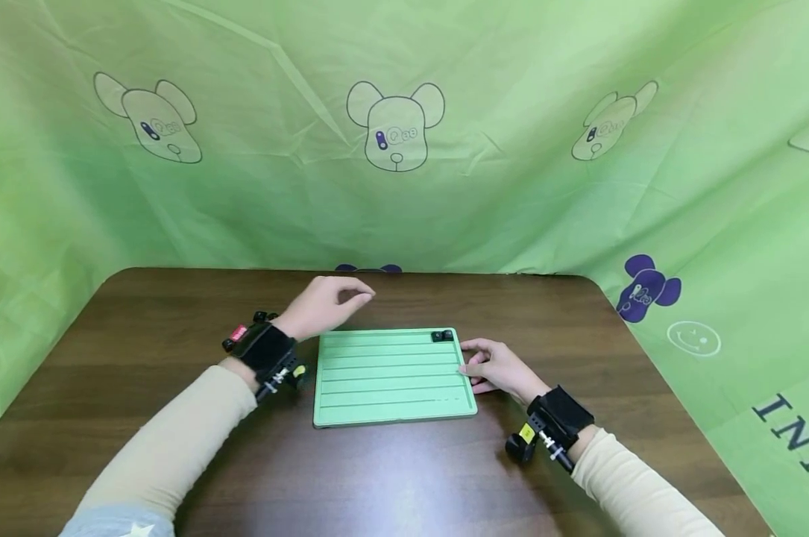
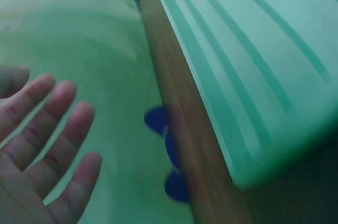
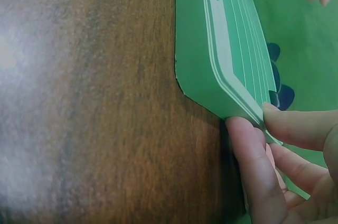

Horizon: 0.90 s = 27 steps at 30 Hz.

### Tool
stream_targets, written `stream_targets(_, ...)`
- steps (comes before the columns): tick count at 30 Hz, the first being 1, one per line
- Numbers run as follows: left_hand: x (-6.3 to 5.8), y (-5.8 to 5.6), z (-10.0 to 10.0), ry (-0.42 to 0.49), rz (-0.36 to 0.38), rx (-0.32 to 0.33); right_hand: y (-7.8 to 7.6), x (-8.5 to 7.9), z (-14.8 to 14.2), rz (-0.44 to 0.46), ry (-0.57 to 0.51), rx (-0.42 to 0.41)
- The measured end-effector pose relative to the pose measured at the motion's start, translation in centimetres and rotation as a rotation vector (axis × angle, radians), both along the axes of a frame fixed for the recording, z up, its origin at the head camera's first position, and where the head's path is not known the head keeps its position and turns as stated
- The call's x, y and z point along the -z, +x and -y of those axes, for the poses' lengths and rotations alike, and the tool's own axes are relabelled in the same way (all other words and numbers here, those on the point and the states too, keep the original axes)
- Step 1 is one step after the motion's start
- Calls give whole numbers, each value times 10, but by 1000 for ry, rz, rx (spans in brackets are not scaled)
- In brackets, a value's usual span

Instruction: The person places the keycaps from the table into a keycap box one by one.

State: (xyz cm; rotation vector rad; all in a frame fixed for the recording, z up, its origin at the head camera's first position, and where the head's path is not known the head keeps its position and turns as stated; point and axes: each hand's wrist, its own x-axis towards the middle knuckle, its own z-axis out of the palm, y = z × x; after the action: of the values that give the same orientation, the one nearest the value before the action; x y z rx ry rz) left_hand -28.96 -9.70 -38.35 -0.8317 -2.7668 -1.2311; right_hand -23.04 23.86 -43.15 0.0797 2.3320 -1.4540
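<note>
A light green tray with a raised rim and several parallel ridges lies flat on the wooden table. Two small black blocks sit side by side in its far right corner. My right hand is at the tray's right edge. In the right wrist view, the thumb presses the rim from above while the fingers bear on the side wall, pinching the edge. Beyond the far left corner, my left hand hovers with nothing in it. Its fingers are spread and loosely bent in the left wrist view.
The brown table reaches back to a green cloth backdrop printed with bear-like heads. Each wrist wears a black strap with a small camera on it.
</note>
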Motion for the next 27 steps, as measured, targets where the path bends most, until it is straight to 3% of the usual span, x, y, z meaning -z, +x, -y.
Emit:
stream_targets(9,9,3,52,57,35,-12,-6,-5,-4,-7,-8,-13)
stream_targets(18,25,5,87,-82,45,-102,-4,-3,0,-5,1,-5)
stream_targets(27,41,3,102,-215,42,-87,0,1,-1,-4,8,8)
